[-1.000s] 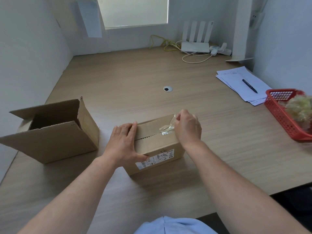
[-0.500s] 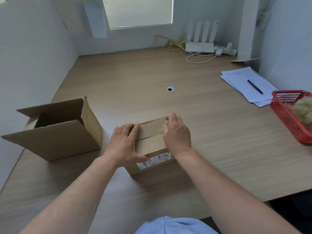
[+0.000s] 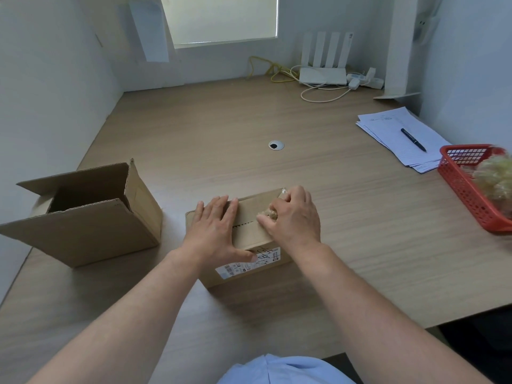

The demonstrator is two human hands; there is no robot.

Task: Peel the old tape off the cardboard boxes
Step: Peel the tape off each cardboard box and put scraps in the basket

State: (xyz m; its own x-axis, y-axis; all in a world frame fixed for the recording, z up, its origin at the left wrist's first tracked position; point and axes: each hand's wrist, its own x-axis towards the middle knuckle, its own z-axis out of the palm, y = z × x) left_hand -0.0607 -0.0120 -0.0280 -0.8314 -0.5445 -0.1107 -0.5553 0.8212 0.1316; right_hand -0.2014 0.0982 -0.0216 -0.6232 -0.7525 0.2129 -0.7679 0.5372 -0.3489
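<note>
A small closed cardboard box [image 3: 250, 228] with a white shipping label sits on the wooden desk in front of me. My left hand [image 3: 214, 231] lies flat on the box's left top, thumb down the front face. My right hand [image 3: 291, 217] is over the right top, its fingers pinching a crumpled wad of clear old tape [image 3: 270, 214] that lies against the box top. A second, larger cardboard box [image 3: 86, 214] stands to the left with its flaps open.
A red plastic basket [image 3: 468, 187] holding crumpled tape sits at the desk's right edge. Behind it lie papers [image 3: 388, 128] with a black pen [image 3: 412, 135]. A white router [image 3: 322, 74] and cables are at the back wall. A cable grommet [image 3: 276, 145] is mid-desk.
My right hand had lifted a strip of tape at the box's right end; it has since come back down onto the box top, with the tape bunched in its fingers. The left hand stayed put.
</note>
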